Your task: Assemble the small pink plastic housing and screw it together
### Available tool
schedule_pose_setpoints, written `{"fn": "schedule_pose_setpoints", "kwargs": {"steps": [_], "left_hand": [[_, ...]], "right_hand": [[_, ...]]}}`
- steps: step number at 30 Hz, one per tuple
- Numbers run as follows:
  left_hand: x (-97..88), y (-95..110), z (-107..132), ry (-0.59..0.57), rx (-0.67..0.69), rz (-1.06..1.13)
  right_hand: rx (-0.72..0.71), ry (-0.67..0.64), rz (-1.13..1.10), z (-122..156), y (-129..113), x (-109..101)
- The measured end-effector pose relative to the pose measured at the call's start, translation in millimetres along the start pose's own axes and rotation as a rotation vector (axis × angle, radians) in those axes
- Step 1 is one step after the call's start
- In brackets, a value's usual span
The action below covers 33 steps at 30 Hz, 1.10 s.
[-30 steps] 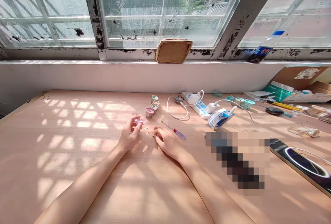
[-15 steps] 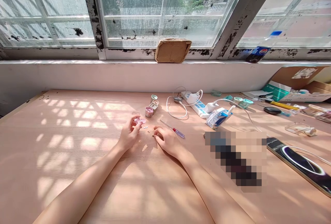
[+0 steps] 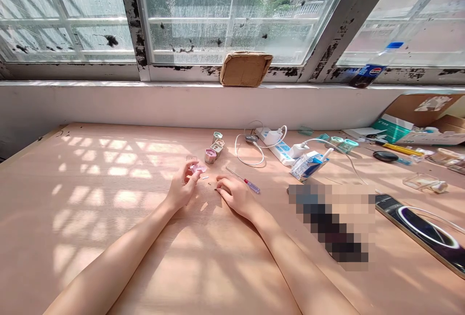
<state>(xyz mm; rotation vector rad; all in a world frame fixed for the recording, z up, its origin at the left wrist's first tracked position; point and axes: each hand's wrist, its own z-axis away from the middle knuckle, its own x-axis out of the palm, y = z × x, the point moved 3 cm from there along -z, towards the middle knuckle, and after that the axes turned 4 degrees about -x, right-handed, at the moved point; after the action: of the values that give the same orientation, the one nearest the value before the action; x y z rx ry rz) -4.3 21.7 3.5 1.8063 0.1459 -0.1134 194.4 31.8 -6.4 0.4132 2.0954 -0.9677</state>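
Head view: the left hand pinches a small pink plastic piece between curled fingers, near the middle of the tabletop. The right hand rests just beside it, its fingers curled inward; whether they hold anything is too small to tell. Tiny metal bits lie between the hands, and a small screwdriver lies just past the right hand.

This looks like a makeshift workshop: a bare plywood bench runs along a weathered, paint-flecked window, with a screwdriver, a power strip, and an opened carton at far right.
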Motion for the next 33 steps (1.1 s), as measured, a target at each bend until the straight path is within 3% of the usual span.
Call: {"fn": "schedule_pose_setpoints", "kwargs": {"steps": [10,16,24,33], "left_hand": [[-0.2,-1.2,0.5,-0.004,0.001,-0.027],[-0.2,-0.9,0.5,-0.002,0.019,-0.028],[0.4,-0.9,0.8,-0.003,0.036,-0.034],[2.4,1.4,4.8,-0.051,0.056,-0.063]], "right_hand": [[-0.024,-0.018,0.098,-1.0,2.3,4.8],[-0.130,-0.012,0.221,-1.6,-13.0,6.7],[-0.163,-0.018,0.174,14.1,-26.8,5.3],[-0.039,0.214,-0.062,13.8,-11.6,-1.0]]}}
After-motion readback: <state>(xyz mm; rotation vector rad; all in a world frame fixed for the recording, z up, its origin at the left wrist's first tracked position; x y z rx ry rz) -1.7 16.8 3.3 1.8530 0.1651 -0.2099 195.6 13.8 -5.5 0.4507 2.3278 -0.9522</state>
